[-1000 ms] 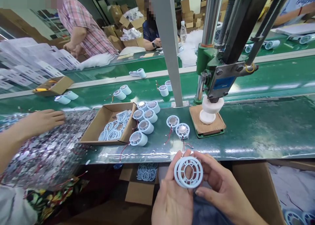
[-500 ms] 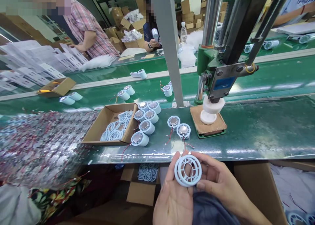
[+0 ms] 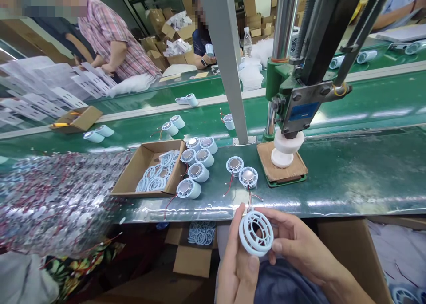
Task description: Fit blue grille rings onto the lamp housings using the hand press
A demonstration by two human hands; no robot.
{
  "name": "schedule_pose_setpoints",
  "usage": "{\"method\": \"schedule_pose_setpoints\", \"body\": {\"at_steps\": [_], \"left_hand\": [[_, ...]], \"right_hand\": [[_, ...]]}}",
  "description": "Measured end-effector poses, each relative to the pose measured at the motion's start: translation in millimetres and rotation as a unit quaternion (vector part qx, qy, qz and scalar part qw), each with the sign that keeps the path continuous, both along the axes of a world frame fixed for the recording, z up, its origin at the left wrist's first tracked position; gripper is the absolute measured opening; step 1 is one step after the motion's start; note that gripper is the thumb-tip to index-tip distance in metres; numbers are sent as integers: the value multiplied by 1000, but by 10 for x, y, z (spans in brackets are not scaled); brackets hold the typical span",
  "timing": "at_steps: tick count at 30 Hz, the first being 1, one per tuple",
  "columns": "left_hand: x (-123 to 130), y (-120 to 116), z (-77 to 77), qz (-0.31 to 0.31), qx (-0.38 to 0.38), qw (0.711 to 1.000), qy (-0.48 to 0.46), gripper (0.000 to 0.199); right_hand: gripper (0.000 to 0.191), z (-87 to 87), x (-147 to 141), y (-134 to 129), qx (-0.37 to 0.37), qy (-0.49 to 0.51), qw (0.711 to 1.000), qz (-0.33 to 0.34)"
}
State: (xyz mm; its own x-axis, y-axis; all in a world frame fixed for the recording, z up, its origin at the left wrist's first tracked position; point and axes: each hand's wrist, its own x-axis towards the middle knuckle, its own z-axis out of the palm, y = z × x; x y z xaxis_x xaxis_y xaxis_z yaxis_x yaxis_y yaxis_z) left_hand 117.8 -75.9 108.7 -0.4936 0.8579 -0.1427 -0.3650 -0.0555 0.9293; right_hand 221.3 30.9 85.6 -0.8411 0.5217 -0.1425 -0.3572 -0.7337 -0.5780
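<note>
A pair of light blue plastic spoked rings (image 3: pixel 248 244), apparently stacked, is held in front of me below the bench edge. My left hand (image 3: pixel 234 259) grips them from the left, thumb at the lower rim. The fingers and thumb of my right hand (image 3: pixel 296 242) close on their right side. Just beyond my fingertips, a round blue housing with a silver disc (image 3: pixel 248 177) stands on the bench with thin wires trailing toward me; a similar housing (image 3: pixel 234 164) is beside it. A press with a white round head (image 3: pixel 289 142) stands to the right.
An open cardboard box (image 3: pixel 124 184) of blue rings sits left, with several blue housings (image 3: pixel 199 172) beside it. Further left lies a large heap of wired parts (image 3: pixel 60 188). A grey post (image 3: pixel 229 73) rises from the bench. Co-workers stand across the green conveyor (image 3: pixel 140 122).
The rings have turned from nearly face-on to a tilt, and my left hand has closed more around them. Housings on the conveyor have shifted slightly right.
</note>
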Motion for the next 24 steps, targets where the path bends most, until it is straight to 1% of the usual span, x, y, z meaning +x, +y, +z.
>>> {"method": "schedule_pose_setpoints", "body": {"at_steps": [2, 6, 8, 10, 13, 17, 20, 24], "left_hand": [[16, 10, 7, 18, 2, 999, 33, 57], [31, 26, -25, 36, 36, 998, 28, 46], [19, 23, -58, 38, 35, 998, 21, 46], [-7, 13, -96, 45, 22, 999, 13, 48], [-52, -5, -150, 56, -1, 998, 4, 51], [-70, -9, -195, 103, 1, 995, -1, 53], [-63, 2, -210, 138, 15, 990, 9, 53], [-88, 0, -243, 141, 11, 989, 32, 57]], "right_hand": [[49, -7, 6, -7, 7, 5, 1000, 6], [40, -3, 16, -36, 30, 0, 1000, -5], [36, -6, 12, -66, 50, -19, 998, -26], [31, -19, -4, -103, 71, -52, 994, -60], [28, -39, -40, -148, 65, -93, 988, -107], [32, -56, -57, -142, 24, -88, 987, -131], [39, -99, -35, -109, 5, -86, 986, -142], [49, -152, -6, -92, 4, -96, 990, -104]]}}
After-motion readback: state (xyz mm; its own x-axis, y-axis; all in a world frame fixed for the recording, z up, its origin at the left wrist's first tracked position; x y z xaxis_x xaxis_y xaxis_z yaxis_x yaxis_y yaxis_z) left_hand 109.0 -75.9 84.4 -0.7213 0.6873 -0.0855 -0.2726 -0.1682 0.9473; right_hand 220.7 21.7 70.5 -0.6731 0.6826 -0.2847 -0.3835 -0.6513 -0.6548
